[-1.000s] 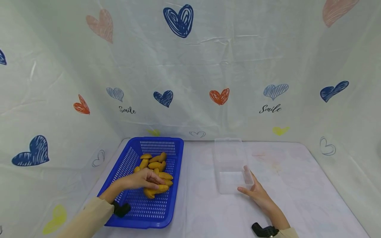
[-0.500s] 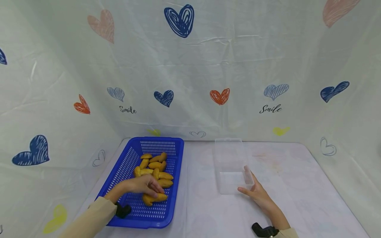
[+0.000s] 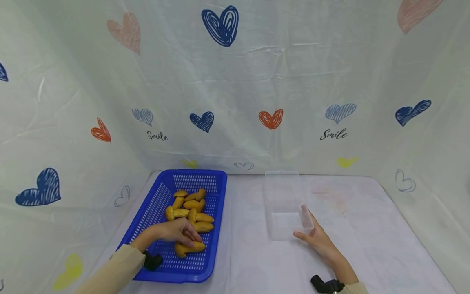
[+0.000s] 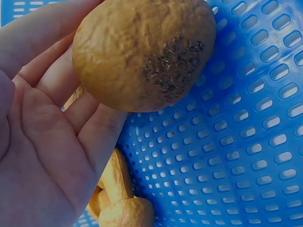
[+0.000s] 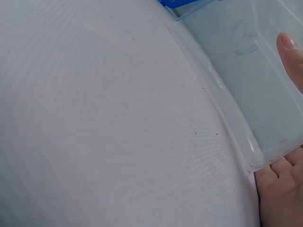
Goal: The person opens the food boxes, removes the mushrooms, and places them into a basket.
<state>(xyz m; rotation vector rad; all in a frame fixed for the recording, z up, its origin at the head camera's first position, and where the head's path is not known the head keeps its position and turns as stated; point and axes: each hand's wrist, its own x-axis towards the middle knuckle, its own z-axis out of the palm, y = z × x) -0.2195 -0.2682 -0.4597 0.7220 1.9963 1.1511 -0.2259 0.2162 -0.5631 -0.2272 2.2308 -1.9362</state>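
My left hand (image 3: 176, 230) reaches into the blue perforated basket (image 3: 183, 264) and pinches a yellow-brown mushroom (image 3: 183, 250) from above. In the left wrist view, that mushroom's rounded cap (image 4: 123, 52) bears a rough dark patch, and the fingers lie behind it. Several similar mushrooms (image 3: 203, 217) lie just beyond the hand. On the right, a clear plastic box (image 3: 273, 224) stands on the table, nothing visible inside. My right hand (image 3: 323, 247) grips its near right corner. The right wrist view has the thumb (image 5: 289, 59) at the box, with the other fingers (image 5: 281, 168) along its outside.
A white cloth covers the table (image 3: 249, 253) between basket and box. A pale curtain (image 3: 235, 81) printed with hearts hangs behind and at both sides. Black wrist cameras (image 3: 324, 284) sit on both forearms.
My left hand has shifted the pinched mushroom toward the near side of the basket, away from the other mushrooms. My right hand and the box have stayed put.
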